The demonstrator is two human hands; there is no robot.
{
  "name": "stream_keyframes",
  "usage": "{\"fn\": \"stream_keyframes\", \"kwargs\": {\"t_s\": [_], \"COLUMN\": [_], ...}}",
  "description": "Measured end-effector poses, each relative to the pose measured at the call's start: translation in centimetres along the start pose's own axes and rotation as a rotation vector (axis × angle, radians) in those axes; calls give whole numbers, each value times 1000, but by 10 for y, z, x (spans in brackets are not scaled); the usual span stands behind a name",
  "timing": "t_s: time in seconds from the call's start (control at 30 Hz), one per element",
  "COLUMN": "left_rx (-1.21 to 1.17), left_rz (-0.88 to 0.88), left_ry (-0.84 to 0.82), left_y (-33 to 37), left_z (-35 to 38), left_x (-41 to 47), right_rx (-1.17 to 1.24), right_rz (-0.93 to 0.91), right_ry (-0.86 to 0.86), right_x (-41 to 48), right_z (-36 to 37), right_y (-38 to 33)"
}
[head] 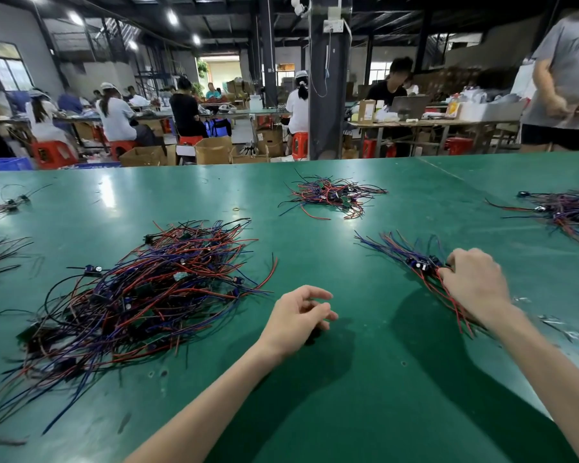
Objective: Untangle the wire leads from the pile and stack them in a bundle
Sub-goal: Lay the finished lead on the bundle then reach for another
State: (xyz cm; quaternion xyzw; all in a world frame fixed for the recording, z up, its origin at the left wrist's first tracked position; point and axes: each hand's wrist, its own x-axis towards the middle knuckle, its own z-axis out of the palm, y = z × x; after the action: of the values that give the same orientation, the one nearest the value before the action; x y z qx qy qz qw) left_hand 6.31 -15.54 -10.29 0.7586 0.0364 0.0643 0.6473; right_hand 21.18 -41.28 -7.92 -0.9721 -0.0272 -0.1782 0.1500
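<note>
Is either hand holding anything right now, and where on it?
Right hand grips the bundle at its middle, beside the small components; left hand holds nothing.

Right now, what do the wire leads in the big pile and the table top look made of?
Wire leads: thin flexible strands in smooth red, blue and black sheathing, likely plastic insulation; they bend and loop freely. The core is hidden. Table top: green, slightly glossy mat, perhaps rubber or vinyl; it reflects ceiling lights and shows scuffs.
</note>
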Motion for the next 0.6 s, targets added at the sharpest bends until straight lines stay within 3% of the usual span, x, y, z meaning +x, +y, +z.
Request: {"fn": "stream_keyframes", "kwargs": {"t_s": [0.1,0.2,0.4,0.47,0.6], "left_rx": [349,539,1112,1286,1451], "left_rz": [196,323,333,238,-333], "left_ry": [49,227,577,673,593], "left_y": [1,16,50,54,54], "left_z": [-4,-25,-109,-140,-187], "left_x": [1,11,22,17,7], "right_rx": [51,89,79,89,79], "right_rz": [-167,-321,-453,-465,-460], "right_ry": [59,-30,-145,-135,-132], "right_x": [-14,-31,-50,-50,-51], "right_z": [6,17,37,38,38], "right_y": [-16,-34,-52,-52,-53]}}
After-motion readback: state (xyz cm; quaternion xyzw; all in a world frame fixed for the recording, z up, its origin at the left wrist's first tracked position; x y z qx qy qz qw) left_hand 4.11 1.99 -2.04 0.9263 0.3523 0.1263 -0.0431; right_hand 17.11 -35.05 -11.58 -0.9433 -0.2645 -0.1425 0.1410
